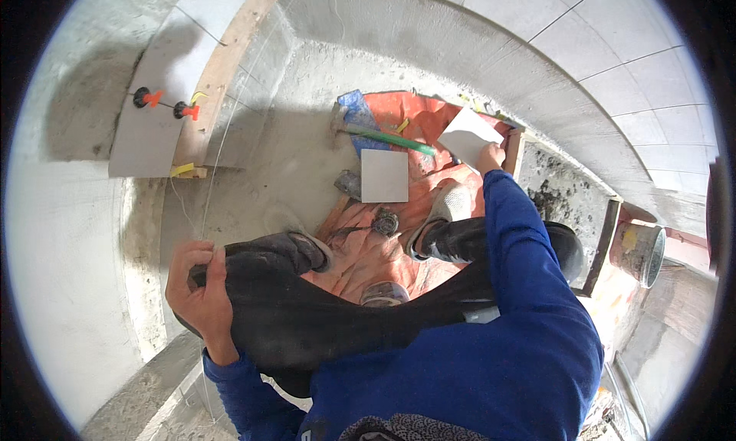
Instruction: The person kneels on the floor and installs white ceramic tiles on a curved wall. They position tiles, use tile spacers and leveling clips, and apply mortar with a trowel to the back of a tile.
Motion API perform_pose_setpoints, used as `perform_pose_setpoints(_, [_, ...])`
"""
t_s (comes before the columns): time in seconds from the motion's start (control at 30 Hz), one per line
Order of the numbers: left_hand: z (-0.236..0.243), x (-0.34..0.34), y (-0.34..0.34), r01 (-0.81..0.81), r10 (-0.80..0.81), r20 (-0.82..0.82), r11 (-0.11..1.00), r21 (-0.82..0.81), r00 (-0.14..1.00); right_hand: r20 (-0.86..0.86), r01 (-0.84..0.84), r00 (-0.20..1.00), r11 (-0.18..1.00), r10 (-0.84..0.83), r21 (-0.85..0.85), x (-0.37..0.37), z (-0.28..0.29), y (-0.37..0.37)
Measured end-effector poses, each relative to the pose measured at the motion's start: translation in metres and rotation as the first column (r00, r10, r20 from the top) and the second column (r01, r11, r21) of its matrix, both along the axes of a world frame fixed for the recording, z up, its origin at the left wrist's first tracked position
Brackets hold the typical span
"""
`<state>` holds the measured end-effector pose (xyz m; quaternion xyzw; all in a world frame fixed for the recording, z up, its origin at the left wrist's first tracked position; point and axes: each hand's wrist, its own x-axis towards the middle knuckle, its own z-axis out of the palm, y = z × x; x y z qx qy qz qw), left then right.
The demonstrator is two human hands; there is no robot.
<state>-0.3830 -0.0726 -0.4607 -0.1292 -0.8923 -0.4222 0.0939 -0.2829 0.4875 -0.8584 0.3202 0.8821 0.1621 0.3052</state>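
My right hand (489, 156) grips the lower right corner of a white square tile (462, 134), held at a slant above the red sheet (442, 104). A second white tile (384, 177) lies squarely on the sheet, just left of my right foot. Beside the held tile are a green bar (406, 142) and a crumpled blue piece (356, 111). My left hand (201, 288) rests at my left knee, fingers loosely bent and apart, holding nothing.
A tiled ledge (147, 138) with two red-and-black clamps (184, 111) and a wooden board is at upper left. A grinder-like tool (385, 222) lies between my feet. Wooden battens (602, 245) and a bucket (648, 253) sit right. Grey walls and a tiled wall surround me.
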Motion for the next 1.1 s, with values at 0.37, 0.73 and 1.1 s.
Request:
perform_pose_setpoints(0.37, [-0.007,-0.007,0.016,-0.016,0.011,-0.048,0.995,-0.099,0.999,-0.149,0.423,0.877,0.881,-0.457,-0.209,0.023,-0.049,0.019])
perform_pose_setpoints(0.73, [-0.006,-0.007,0.008,0.024,-0.025,-0.006,0.998,-0.056,1.0,-0.658,0.799,-0.096,0.336,-0.747,-0.498,-0.012,-0.006,-0.036])
perform_pose_setpoints(1.1, [-0.005,-0.005,0.001,0.018,-0.021,-0.091,0.999,-0.034,0.996,-0.533,-0.488,0.837,0.615,0.128,-0.619,-0.104,0.023,-0.208])
